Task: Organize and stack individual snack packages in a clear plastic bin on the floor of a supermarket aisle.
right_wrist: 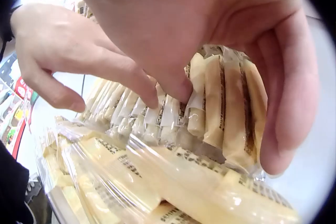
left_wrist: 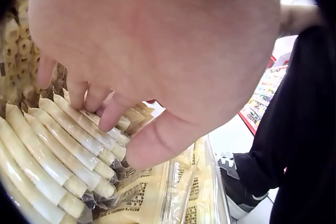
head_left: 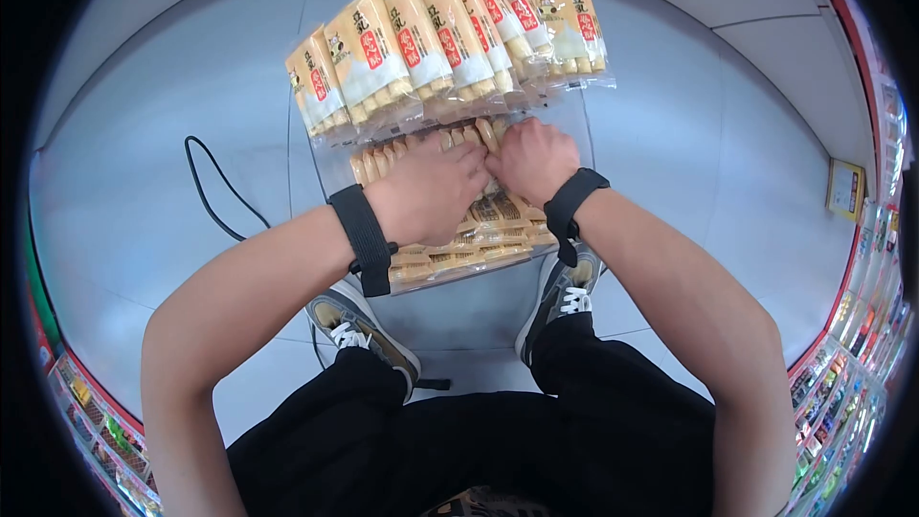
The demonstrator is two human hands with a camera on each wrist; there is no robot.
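Note:
A clear-sided box [head_left: 330, 170] in front of me holds a row of upright snack packets [right_wrist: 233, 108], each a yellow-and-white wrapper around pale roll-shaped pieces. My left hand [head_left: 426, 190] lies over the row with its fingers extended and their tips on the packets. Beside it, my right hand [head_left: 538, 161] grips several packets at the row's right end, thumb dipped in among them and fingers around the outer side. Flat-lying packets [right_wrist: 210, 184] fill the near part of the box. The left palm hides part of the row in the head view.
Larger-looking packets [head_left: 369, 53] with red labels stand fanned along the box's far side. A black cord [head_left: 206, 193] loops on the floor to the left. My shoes [head_left: 359, 325] flank the box's near side. Stocked shelves [head_left: 842, 378] line the right, with more at lower left.

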